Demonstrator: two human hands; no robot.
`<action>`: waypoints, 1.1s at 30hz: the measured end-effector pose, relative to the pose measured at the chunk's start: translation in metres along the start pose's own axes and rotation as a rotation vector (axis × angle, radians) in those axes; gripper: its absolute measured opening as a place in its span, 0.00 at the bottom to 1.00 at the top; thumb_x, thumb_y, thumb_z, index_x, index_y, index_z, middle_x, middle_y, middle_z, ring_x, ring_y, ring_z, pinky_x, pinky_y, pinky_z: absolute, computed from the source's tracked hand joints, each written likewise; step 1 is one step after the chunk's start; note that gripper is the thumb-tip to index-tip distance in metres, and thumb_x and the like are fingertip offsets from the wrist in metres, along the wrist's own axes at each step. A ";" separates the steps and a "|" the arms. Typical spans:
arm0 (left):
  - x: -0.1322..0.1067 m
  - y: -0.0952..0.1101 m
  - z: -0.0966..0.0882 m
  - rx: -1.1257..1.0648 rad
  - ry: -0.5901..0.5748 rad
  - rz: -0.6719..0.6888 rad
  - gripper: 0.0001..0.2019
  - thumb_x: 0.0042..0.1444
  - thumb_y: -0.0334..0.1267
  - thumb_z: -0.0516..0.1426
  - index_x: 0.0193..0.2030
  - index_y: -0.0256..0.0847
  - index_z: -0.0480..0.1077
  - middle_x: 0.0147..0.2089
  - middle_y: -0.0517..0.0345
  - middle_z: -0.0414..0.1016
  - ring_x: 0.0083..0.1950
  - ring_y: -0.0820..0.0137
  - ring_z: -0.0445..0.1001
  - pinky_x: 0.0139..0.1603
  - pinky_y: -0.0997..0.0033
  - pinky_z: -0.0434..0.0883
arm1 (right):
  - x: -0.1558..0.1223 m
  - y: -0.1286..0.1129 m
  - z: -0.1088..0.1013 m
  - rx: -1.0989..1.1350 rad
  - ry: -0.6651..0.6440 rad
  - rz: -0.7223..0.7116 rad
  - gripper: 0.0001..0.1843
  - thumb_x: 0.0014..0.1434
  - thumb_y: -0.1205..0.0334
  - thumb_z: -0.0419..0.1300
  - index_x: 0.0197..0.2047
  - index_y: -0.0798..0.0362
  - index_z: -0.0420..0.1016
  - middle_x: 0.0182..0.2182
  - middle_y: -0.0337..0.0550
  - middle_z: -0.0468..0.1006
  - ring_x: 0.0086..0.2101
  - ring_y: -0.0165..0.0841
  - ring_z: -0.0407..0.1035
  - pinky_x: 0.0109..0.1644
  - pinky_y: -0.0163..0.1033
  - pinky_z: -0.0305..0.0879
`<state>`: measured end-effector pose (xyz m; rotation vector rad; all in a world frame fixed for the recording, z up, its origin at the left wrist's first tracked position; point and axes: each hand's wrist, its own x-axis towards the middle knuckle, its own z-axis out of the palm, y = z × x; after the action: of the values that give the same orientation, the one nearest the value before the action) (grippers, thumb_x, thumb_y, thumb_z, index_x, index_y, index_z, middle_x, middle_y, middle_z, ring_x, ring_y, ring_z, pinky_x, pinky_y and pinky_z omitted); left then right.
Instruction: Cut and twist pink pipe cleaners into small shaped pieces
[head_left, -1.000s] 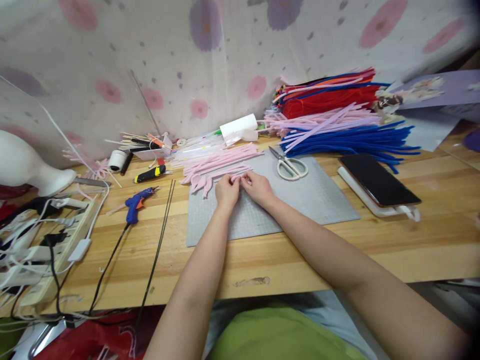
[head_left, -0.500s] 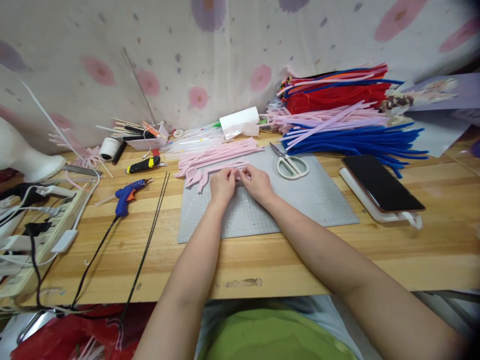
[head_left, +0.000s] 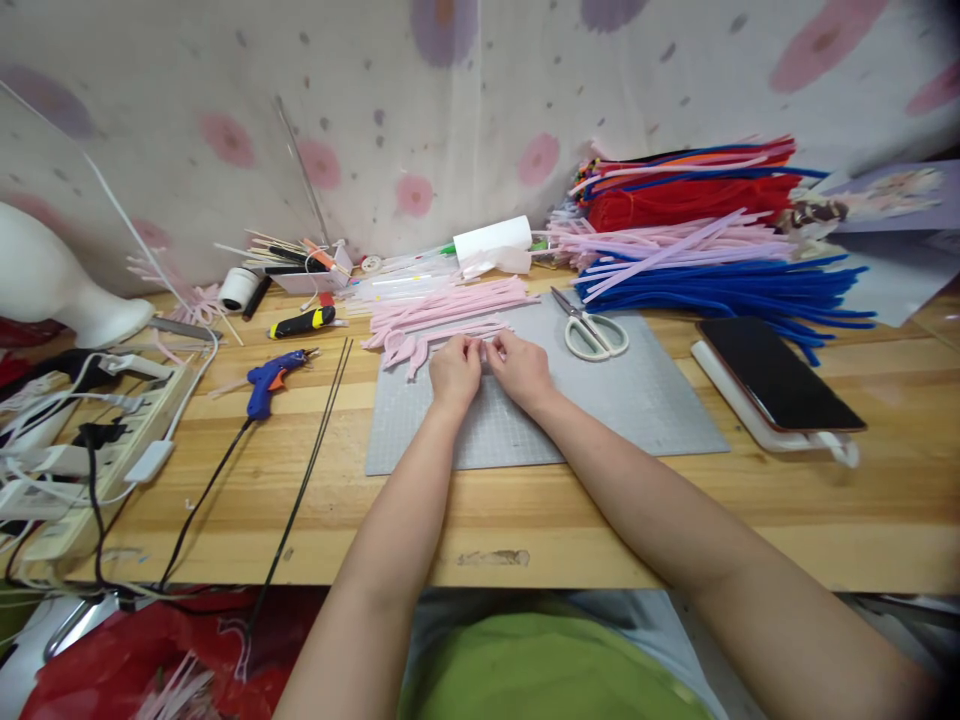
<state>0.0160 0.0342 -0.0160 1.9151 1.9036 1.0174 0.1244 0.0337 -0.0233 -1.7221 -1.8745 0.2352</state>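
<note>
My left hand (head_left: 456,378) is closed, with thumb and fingertips pinched together above the grey cutting mat (head_left: 637,410). Close beside it, my right hand (head_left: 519,370) pinches in the same way, fingertips almost meeting the left ones. A little pink shows between them, apparently a pink pipe cleaner, mostly hidden by the fingers. Left of my hands lie bent pink pipe cleaner pieces (head_left: 405,350) with twisted ends. Just beyond is a bundle of straight pink pipe cleaners (head_left: 450,308). Scissors (head_left: 592,332) with pale handles rest on the mat to the right.
Blue pipe cleaners (head_left: 720,287) and red ones (head_left: 690,200) are piled at the back right. A phone (head_left: 780,375) lies on a white power bank. Leftward are a blue glue gun (head_left: 270,385), a yellow-black cutter (head_left: 302,322), thin dark rods (head_left: 315,450) and a power strip (head_left: 112,475).
The whole view has shifted slightly, so the table things appear further right. My hands stay together over the mat, still pinching, with less pink showing between the fingertips.
</note>
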 end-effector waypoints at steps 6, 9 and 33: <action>-0.001 0.003 0.003 0.072 -0.039 0.004 0.10 0.56 0.42 0.49 0.34 0.41 0.69 0.32 0.55 0.75 0.33 0.69 0.70 0.34 0.72 0.60 | -0.002 -0.001 -0.001 -0.062 -0.011 0.034 0.13 0.59 0.57 0.47 0.34 0.53 0.70 0.30 0.44 0.77 0.29 0.33 0.68 0.31 0.35 0.51; 0.000 0.000 0.004 0.045 -0.067 0.020 0.11 0.55 0.42 0.49 0.33 0.41 0.69 0.31 0.55 0.75 0.33 0.69 0.70 0.34 0.71 0.60 | -0.003 0.000 -0.001 -0.070 -0.016 0.044 0.13 0.58 0.58 0.47 0.35 0.53 0.70 0.30 0.45 0.77 0.29 0.34 0.68 0.31 0.35 0.51; 0.009 -0.022 0.006 -0.371 0.146 -0.096 0.07 0.52 0.38 0.53 0.32 0.38 0.69 0.32 0.58 0.74 0.34 0.74 0.71 0.38 0.75 0.66 | -0.004 0.003 -0.002 0.268 -0.089 0.048 0.11 0.56 0.57 0.51 0.30 0.53 0.72 0.25 0.40 0.75 0.26 0.29 0.66 0.32 0.33 0.56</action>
<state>0.0013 0.0473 -0.0311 1.5653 1.7100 1.3984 0.1281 0.0300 -0.0241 -1.5957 -1.7727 0.5635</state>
